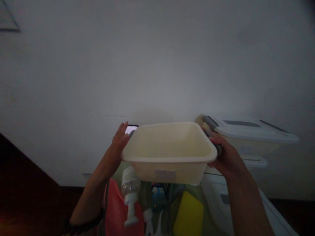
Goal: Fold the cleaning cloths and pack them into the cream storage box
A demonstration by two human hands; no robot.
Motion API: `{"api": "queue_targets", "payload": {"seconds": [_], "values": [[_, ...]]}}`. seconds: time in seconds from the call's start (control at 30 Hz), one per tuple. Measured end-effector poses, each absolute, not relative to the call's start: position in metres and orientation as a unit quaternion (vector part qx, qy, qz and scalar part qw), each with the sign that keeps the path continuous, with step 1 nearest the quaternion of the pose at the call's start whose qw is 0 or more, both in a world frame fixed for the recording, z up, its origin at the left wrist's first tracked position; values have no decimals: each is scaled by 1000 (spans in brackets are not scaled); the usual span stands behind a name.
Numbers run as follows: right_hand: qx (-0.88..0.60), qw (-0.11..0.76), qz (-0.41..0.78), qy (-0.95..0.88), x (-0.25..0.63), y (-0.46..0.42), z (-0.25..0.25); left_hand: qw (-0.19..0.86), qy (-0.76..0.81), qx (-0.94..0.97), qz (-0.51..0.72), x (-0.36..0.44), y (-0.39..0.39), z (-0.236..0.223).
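A cream plastic storage bin (166, 170), with no lid on it and nothing visible inside, is held up between my two hands. My left hand (120, 139) presses against its left end, by the grey handle, fingers pointing up. At the other end, my right hand (225, 154) is wrapped around the grey handle. Just beyond my left fingers a lit phone (131, 128) shows. Below the bin are a clear pump bottle (130, 186), a red cloth (116, 209), a small blue-green bottle (158, 196) and a yellow sponge-like block (189, 214).
On the right, a lidded bin (246, 131) with grey clips stands by the wall. A white lid (221, 193) lies in front of it, partly behind my right arm. A white wall (157, 65) rises behind everything. Dark floor (24, 196) shows at the left.
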State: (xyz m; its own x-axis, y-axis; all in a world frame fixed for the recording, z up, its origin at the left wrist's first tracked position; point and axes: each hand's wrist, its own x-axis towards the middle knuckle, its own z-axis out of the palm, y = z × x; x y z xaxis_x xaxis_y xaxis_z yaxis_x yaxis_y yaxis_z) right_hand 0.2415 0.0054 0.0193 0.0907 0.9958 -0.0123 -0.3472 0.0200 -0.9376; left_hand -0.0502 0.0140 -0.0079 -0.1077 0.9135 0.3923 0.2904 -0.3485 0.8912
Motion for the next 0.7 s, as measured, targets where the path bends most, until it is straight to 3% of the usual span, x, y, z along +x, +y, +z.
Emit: {"api": "queue_targets", "payload": {"seconds": [0.1,0.33,0.7], "values": [[-428,566,565,-422,241,0,19,367,482,590,533,-42,11,-7],[-442,614,519,-397,256,-14,16,298,507,664,461,-43,8,-2],[-493,617,519,-327,296,-43,6,517,405,610,444,-10,-6,-5]]}}
